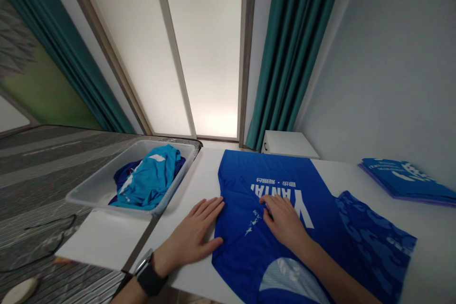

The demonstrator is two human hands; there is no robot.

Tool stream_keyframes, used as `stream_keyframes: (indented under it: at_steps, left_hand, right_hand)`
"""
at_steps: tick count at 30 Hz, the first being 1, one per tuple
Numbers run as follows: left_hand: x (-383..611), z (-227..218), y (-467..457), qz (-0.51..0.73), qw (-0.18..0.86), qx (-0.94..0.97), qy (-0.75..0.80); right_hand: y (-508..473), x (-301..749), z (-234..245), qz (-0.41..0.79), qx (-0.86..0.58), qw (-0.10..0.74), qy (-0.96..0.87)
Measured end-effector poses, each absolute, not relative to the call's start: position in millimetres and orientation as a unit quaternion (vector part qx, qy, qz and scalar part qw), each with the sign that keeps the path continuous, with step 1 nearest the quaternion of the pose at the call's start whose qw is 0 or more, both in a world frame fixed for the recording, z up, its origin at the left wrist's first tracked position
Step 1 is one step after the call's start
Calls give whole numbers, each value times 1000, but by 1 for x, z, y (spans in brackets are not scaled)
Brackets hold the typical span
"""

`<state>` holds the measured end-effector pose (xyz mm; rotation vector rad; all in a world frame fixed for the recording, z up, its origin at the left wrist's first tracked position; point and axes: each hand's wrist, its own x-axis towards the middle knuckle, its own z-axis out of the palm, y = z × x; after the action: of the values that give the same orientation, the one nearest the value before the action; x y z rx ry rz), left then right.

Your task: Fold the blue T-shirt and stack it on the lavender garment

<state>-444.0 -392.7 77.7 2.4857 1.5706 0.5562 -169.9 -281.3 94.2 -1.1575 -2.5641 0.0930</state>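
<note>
A royal-blue printed T-shirt (270,185) lies spread on the white table (199,175), with a diagonal fold across its middle and large white lettering. My right hand (284,221) rests on the fold, fingers curled against the fabric and thumb hidden. My left hand (192,232) lies flat on the table, fingers spread, its fingertips against the shirt's left edge. A darker blue patterned part of the shirt (377,242) spreads to the lower right.
A translucent grey tray (85,191) holds a crumpled turquoise garment (149,180) and dark blue cloth at the table's left end. A folded blue garment stack (402,180) lies at the far right. A white cabinet (288,145) stands beyond the table, between teal curtains (295,52).
</note>
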Motion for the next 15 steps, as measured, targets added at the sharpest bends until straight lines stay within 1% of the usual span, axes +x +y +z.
stream_keyframes:
  at_steps: [9, 15]
  left_hand:
    - [-445, 80, -401, 158, 101, 841, 507]
    - [-452, 79, -398, 200, 96, 797, 562]
  right_hand:
    - [-281, -169, 95, 43, -400, 162, -901]
    - [-281, -169, 93, 28, -398, 177, -900]
